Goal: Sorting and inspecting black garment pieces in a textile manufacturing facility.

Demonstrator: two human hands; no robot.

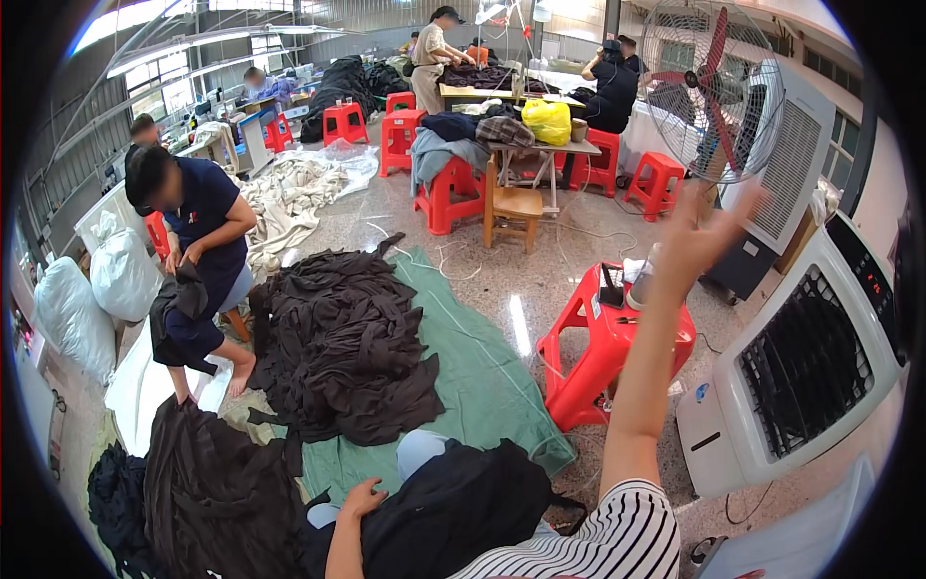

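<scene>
Dark folded cloth bundle (453, 502) lies under the resting, loosely spread left hand (363, 499); right hand (702, 234) raised, fingers wide, empty

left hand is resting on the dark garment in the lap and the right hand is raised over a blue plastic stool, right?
Not quite: the stool is red, not blue. The head view shows the left hand resting on the dark garment in the lap and the right hand raised, fingers spread.
</scene>
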